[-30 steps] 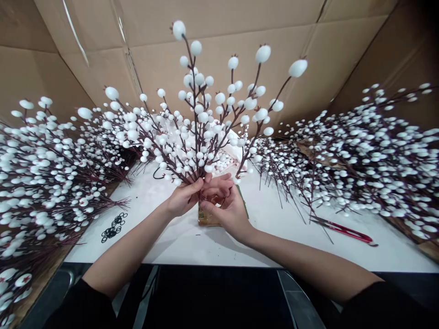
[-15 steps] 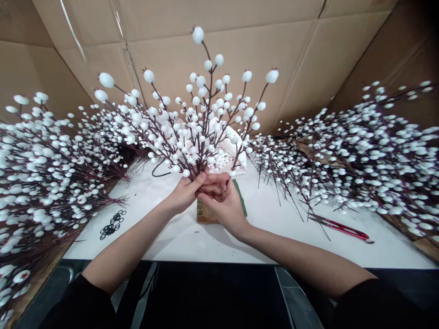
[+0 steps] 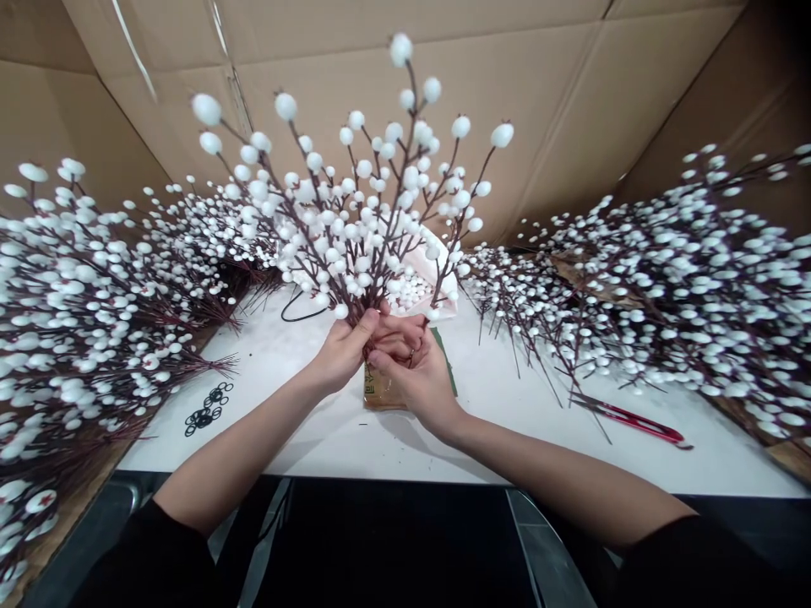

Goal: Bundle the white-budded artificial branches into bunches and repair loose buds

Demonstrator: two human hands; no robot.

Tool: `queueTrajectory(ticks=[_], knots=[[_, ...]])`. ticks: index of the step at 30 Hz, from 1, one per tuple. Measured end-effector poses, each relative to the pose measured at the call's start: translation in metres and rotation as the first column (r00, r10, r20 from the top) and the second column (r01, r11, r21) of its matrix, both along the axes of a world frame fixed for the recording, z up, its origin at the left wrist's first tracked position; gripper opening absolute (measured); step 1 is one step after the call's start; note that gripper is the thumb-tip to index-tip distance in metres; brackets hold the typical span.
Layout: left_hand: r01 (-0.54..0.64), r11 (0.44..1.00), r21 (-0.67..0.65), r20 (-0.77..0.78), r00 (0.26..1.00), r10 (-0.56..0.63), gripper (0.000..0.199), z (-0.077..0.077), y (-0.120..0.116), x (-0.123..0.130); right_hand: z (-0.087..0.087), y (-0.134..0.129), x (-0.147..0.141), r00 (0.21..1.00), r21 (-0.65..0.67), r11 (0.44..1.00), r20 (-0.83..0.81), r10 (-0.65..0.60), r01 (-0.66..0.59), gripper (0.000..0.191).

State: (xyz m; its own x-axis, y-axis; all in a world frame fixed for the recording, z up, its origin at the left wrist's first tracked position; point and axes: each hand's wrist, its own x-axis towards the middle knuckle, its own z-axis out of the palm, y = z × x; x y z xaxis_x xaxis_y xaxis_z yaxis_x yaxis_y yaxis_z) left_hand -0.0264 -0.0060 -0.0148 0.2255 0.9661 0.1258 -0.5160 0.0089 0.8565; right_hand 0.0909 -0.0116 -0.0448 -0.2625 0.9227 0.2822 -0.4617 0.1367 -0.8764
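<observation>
A bunch of artificial white-berry branches (image 3: 373, 211) stands upright over the table's middle, its brown stems fanning outward. My left hand (image 3: 345, 350) is closed round the gathered stems near their lower part, thumb pressed across them. My right hand (image 3: 415, 359) meets it from the other side, its fingers curled against the same stems and its thumb close to the left fingers. The lower stem ends are mostly hidden by the hands. Behind and below the hands lies a brown taped box (image 3: 380, 397) with a green piece (image 3: 447, 359) beside it.
Piles of white-berry branches lie at left (image 3: 95, 287) and right (image 3: 672, 279). Black rubber rings (image 3: 206, 411) are scattered on the white table (image 3: 304, 447). Red-handled snips (image 3: 634, 422) lie at right. A white bag (image 3: 443, 287) of loose berries sits behind; cardboard walls (image 3: 405, 17) surround the table.
The bunch's branches have shifted, with the tallest stem tilting rightward and the left ones rising a little. Both hands stay on the stems in nearly the same place.
</observation>
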Motion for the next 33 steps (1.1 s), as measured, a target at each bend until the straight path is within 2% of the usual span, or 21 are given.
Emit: queueTrajectory(ticks=[4, 8, 12, 17, 20, 24, 26, 28, 30, 33], knots=[[-0.161, 0.981, 0.111, 0.058, 0.986, 0.155, 0.022, 0.007, 0.002, 0.001, 0.004, 0.003, 0.003, 0.995, 0.026, 0.996, -0.052, -0.086, 0.088, 0.039], [-0.254, 0.947, 0.199, 0.104, 0.966, 0.237, 0.018, 0.022, 0.001, 0.0, 0.016, 0.007, 0.001, 0.955, -0.017, 0.967, -0.154, -0.255, 0.255, 0.017], [-0.22, 0.962, 0.163, 0.149, 0.969, 0.196, 0.015, 0.037, -0.017, 0.008, 0.03, -0.007, -0.016, 0.858, -0.201, 0.915, -0.323, -0.399, 0.35, 0.028], [-0.102, 0.994, 0.048, 0.136, 0.986, 0.094, 0.015, 0.038, -0.052, 0.034, 0.036, -0.044, -0.036, 0.737, -0.363, 0.888, -0.511, -0.443, 0.282, 0.04], [-0.03, 0.999, -0.015, 0.094, 0.995, 0.031, 0.02, 0.032, -0.063, 0.045, 0.037, -0.055, -0.036, 0.72, -0.389, 0.865, -0.495, -0.487, 0.318, 0.038], [0.027, 0.999, -0.022, 0.03, 0.999, -0.027, 0.033, 0.027, -0.063, 0.05, 0.039, -0.055, -0.03, 0.67, -0.425, 0.815, -0.473, -0.571, 0.394, 0.035], [0.064, 0.998, -0.024, 0.005, 0.998, -0.063, 0.036, 0.027, -0.061, 0.051, 0.038, -0.052, -0.029, 0.642, -0.423, 0.793, -0.47, -0.606, 0.438, 0.034], [0.073, 0.996, -0.041, 0.002, 0.997, -0.073, 0.029, 0.026, -0.06, 0.052, 0.035, -0.049, -0.03, 0.642, -0.395, 0.775, -0.436, -0.631, 0.494, 0.034], [0.053, 0.996, -0.069, 0.02, 0.998, -0.051, 0.024, 0.024, -0.059, 0.052, 0.029, -0.047, -0.031, 0.667, -0.329, 0.776, -0.397, -0.63, 0.537, 0.036], [0.041, 0.994, -0.102, 0.031, 0.999, -0.038, 0.034, 0.021, -0.058, 0.05, 0.018, -0.045, -0.029, 0.712, -0.176, 0.781, -0.329, -0.62, 0.599, 0.036]])
